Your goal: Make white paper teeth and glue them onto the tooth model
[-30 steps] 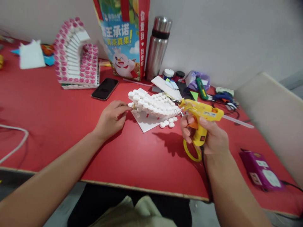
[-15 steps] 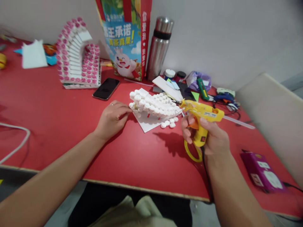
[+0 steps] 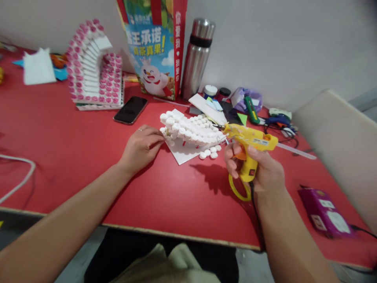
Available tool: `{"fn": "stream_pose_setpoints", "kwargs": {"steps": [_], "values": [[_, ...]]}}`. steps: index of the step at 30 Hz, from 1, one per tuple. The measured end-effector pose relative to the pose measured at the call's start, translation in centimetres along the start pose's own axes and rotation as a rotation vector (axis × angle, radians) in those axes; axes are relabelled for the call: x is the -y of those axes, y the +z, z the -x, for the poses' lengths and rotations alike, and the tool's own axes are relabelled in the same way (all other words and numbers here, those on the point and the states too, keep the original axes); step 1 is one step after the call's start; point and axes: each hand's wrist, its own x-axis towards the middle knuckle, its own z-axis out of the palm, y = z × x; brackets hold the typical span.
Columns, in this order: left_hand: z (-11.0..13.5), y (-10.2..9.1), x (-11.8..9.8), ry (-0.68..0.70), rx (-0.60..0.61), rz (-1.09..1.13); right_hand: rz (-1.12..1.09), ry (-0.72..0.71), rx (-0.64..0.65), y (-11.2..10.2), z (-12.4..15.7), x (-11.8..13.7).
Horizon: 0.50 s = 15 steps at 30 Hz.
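My right hand [image 3: 266, 169] is wrapped round the grip of a yellow hot glue gun [image 3: 250, 135], its fingers by the orange trigger. A clear glue stick [image 3: 297, 151] sticks out of the gun's back. Its metal nozzle points left and touches or overlaps the right end of a white craft model [image 3: 188, 131] made of rows of small round white pieces on a flat white board [image 3: 182, 157]. At the model's left end, my left hand [image 3: 144, 146] has its fingers closed together against the edge. Several loose round white pieces [image 3: 210, 152] lie by the board's right side.
A pink-and-white arch model [image 3: 94, 70], a black phone [image 3: 130, 110], a printed paper bag [image 3: 154, 51] and a steel flask [image 3: 198, 59] stand or lie behind. A purple box [image 3: 325, 212] with a cable lies right. A white cable [image 3: 28, 173] curves at left.
The whole view has shifted very slightly. Both hands, the glue gun and the white model keep nearly the same places.
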Motion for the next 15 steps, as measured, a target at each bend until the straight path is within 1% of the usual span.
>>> {"fn": "stream_pose_setpoints", "kwargs": {"steps": [4,5,7,9,15], "values": [[0.24,-0.33,0.27,-0.199,-0.071,-0.101,0.006,0.004,-0.010,-0.04,-0.05,-0.02],[0.29,-0.38,0.36,-0.245,-0.070,-0.120,0.007,0.008,-0.011,-0.05,-0.06,-0.03],[0.34,-0.42,0.48,-0.292,-0.053,-0.136,0.011,0.014,-0.012,-0.07,-0.05,-0.01],[0.31,-0.35,0.51,-0.290,-0.030,-0.130,0.012,0.016,-0.013,-0.06,-0.03,0.02],[0.16,0.01,0.53,-0.198,-0.003,-0.094,0.005,0.012,-0.020,0.07,-0.04,0.10]]}}
